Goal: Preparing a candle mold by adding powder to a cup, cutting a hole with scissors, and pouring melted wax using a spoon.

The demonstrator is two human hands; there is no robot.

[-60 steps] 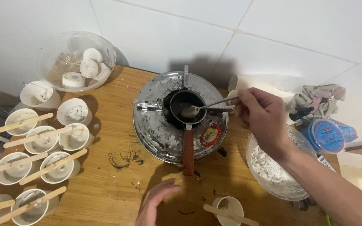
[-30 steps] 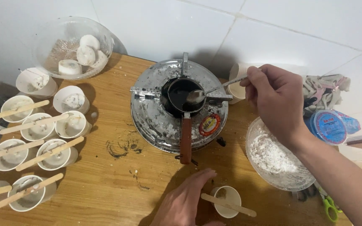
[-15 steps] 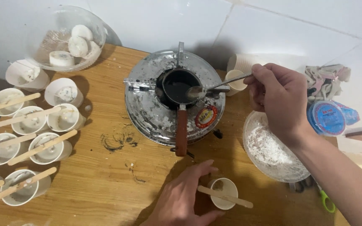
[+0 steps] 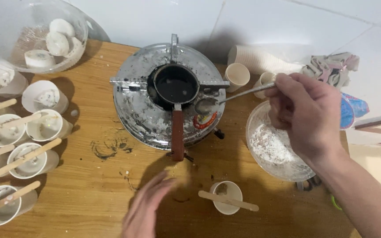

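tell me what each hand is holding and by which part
The right hand grips a metal spoon by the handle's end. The left hand holds nothing, open above the table.

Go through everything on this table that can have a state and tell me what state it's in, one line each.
Right hand: gripping a spoon.
Spoon: bowl over the stove rim, beside the pan.
Small pan: on the stove, holds dark liquid.
Left hand: open, blurred, holding nothing.
Nearest paper cup: upright, stick laid across.
Glass bowl: holds white powder.
Cups on the left: filled, sticks across.
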